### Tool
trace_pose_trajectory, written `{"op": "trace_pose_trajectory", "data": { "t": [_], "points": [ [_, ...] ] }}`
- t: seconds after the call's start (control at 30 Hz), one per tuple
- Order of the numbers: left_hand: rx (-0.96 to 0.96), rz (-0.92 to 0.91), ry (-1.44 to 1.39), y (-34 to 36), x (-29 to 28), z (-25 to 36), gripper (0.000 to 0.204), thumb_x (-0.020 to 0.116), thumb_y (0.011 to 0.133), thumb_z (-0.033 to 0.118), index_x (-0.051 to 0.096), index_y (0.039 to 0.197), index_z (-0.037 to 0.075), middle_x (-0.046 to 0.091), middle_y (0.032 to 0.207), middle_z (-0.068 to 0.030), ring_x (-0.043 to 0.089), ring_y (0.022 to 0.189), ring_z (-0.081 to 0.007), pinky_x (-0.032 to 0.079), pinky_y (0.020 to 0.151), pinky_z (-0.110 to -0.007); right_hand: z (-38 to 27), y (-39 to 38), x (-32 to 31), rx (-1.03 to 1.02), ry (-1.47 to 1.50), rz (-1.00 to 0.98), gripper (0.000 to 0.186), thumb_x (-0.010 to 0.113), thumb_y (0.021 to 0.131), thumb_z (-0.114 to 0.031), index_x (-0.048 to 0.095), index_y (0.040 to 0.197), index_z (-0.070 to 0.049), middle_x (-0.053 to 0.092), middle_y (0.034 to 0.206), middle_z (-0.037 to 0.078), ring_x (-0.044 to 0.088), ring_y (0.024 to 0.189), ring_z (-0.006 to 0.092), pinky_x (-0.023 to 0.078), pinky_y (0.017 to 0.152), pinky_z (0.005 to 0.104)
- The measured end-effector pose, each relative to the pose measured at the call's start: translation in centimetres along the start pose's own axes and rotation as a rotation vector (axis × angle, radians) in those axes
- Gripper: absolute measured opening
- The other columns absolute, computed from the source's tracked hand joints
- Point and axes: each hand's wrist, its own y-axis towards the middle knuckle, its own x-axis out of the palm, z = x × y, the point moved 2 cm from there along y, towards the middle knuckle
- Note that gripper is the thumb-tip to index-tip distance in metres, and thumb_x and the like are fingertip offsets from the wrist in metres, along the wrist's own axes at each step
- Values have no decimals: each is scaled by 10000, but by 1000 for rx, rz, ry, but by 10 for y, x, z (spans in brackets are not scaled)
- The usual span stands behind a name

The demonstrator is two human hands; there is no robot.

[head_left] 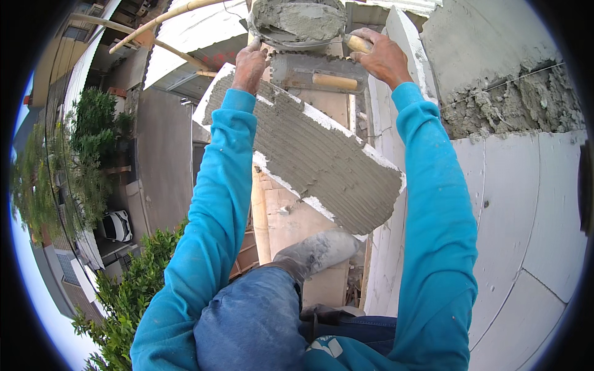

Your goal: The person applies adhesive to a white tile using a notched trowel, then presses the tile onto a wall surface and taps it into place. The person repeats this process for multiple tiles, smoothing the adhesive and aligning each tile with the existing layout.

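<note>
Mortar [328,167] matt, rough w/ ridges; held tool's hdl. [358,44] wood; sleeves [433,185] matt cloth; wall blks. [520,204] smooth, matt.

Left hand [249,69] and right hand [385,59] outstretched

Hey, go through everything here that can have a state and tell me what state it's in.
Bucket: holding grey mortar.
Left hand: fingers curled at the bucket's rim, exact grip unclear.
Right hand: closed around a wooden handle.
White panel: coated with combed, ridged mortar, edges partly bare.
Notched trowel: handle up, not held.
Mortar band at right: rough, uneven.
Boot: smudged.
</note>
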Motion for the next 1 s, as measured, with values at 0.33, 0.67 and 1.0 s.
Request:
{"op": "trace_pose_trajectory", "data": {
  "t": [0.33,0.67,1.0],
  "points": [
    [121,0,144,-55,-62,-43,555,552,967,175,385,1415,-106,383,1485,-238,441,1351,-317,442,1087,-408,68,-313,-103,249,162,168,427,701,806,-151,588,1198,-24,645,1088,221,637,1009,387,501,885,420],
    [-268,204,144,-190,-108,-121,735,557,963,406,290,1482,-40,339,1506,-245,410,1353,-385,351,1098,-505,8,-600,-34,782,225,171,427,706,788,-134,568,1175,-17,643,1077,227,635,995,393,513,822,437],
    [-603,-69,-99,-276,-6,-121,619,411,1023,248,177,1453,-131,292,1494,-280,473,1280,-455,453,1067,-523,-15,-520,21,720,298,288,378,643,813,-34,488,1153,20,561,1007,187,613,893,390,509,744,466]
  ]
}}
